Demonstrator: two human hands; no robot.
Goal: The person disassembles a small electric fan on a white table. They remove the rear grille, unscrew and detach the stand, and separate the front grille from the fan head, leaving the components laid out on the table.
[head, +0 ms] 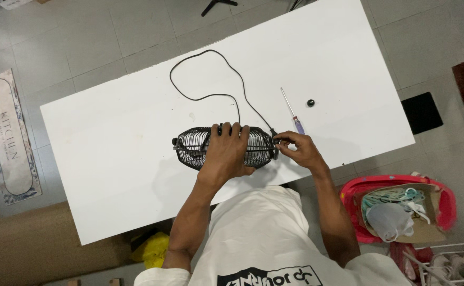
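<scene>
Fan cage (224, 148), black wire, lies on its side near the front edge of the white table (110, 137), directly before the person. Left hand (226, 151) rests over the top of the cage, fingers spread and curled across the wires, pinning it down. Right hand (298, 148) is at the cage's right end, thumb and forefinger pinched on a small dark part there; what exactly it pinches cannot be told. Power cord (205, 79) runs from that end in 1 loop across the table. Screwdriver (293, 112) lies just beyond the right hand, untouched; 1 small black knob (310, 103) sits near it. Judgement: fastener or clip work at the cage rim is in hand. Next move calls for a steady left hold and fine finger turning.
</scene>
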